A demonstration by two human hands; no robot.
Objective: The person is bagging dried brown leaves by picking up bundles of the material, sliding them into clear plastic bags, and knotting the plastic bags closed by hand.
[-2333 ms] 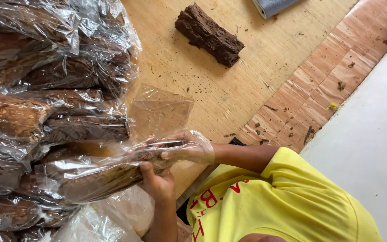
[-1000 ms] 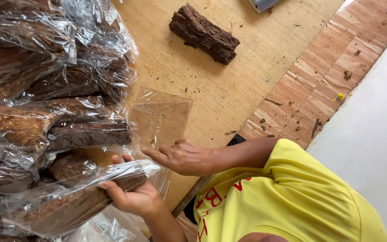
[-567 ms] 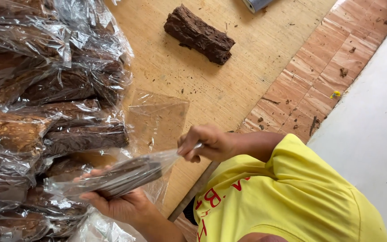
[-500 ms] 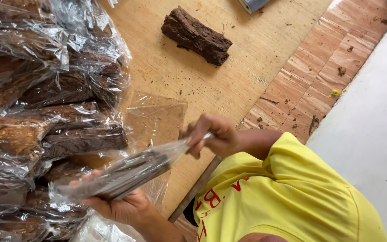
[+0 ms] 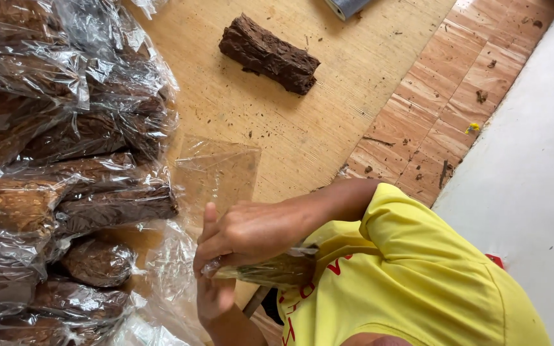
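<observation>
Pulled chestward, one wrapped bundle (image 5: 270,270), both hands clamped on it: right hand (image 5: 251,232), left hand (image 5: 215,296).

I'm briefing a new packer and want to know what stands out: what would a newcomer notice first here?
First, the big heap of brown bundles in clear plastic bags filling the left of the wooden board. Next, one bare brown bundle lying alone near the top. Then, low in the middle, the right hand and left hand gripping a bagged bundle against the yellow shirt.
</observation>
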